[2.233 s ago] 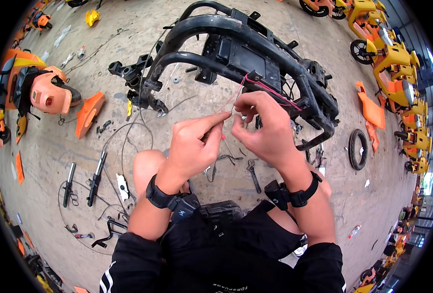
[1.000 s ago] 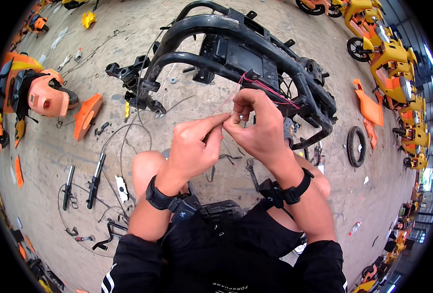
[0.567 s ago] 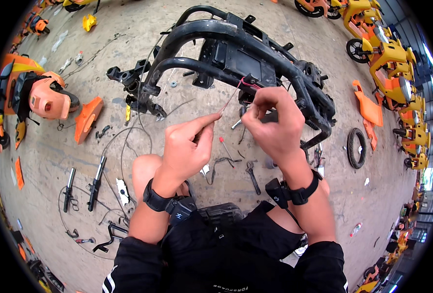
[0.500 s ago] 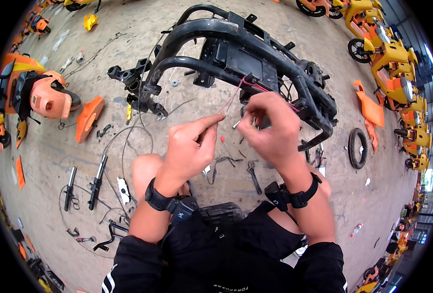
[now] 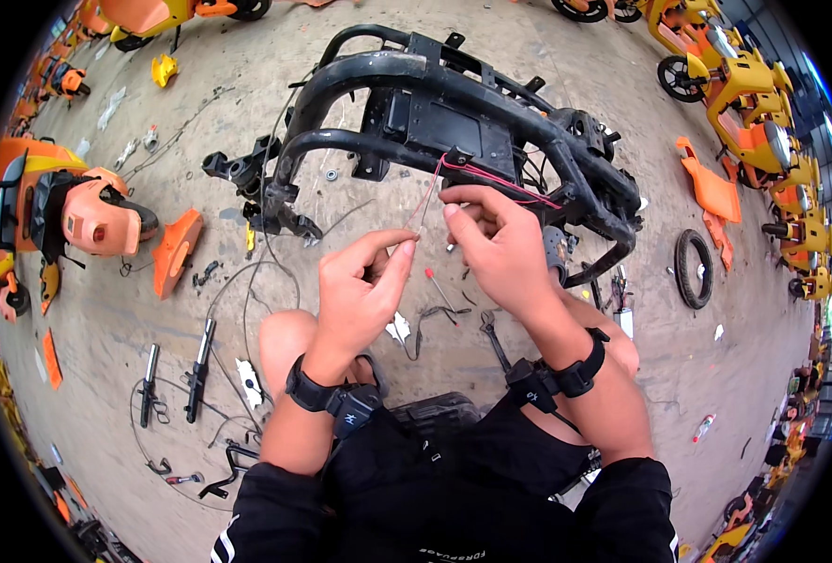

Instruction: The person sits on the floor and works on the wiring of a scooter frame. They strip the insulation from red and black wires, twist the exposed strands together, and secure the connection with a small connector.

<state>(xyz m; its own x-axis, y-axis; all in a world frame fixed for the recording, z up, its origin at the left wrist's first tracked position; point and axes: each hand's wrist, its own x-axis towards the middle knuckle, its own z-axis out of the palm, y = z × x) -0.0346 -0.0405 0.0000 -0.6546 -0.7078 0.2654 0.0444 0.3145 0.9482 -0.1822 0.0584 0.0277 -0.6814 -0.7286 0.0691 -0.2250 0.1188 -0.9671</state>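
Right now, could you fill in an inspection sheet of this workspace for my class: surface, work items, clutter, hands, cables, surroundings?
Surface: scuffed, stained concrete floor.
Work items: black tubular frame; red wire running along it.
Clutter: wrench, red-handled screwdriver and orange panel on the floor.
Hands: left hand pinches the wire between thumb and forefinger; right hand is part-curled beside it, its grip unclear.
Cables: dark cables curve across the floor at left.
Surroundings: yellow-and-orange scooters at both sides.

Wire (image 5: 431, 192) between left hand (image 5: 358, 283) and frame (image 5: 453, 127), scooter (image 5: 99, 218) at left, tire (image 5: 685, 280) at right
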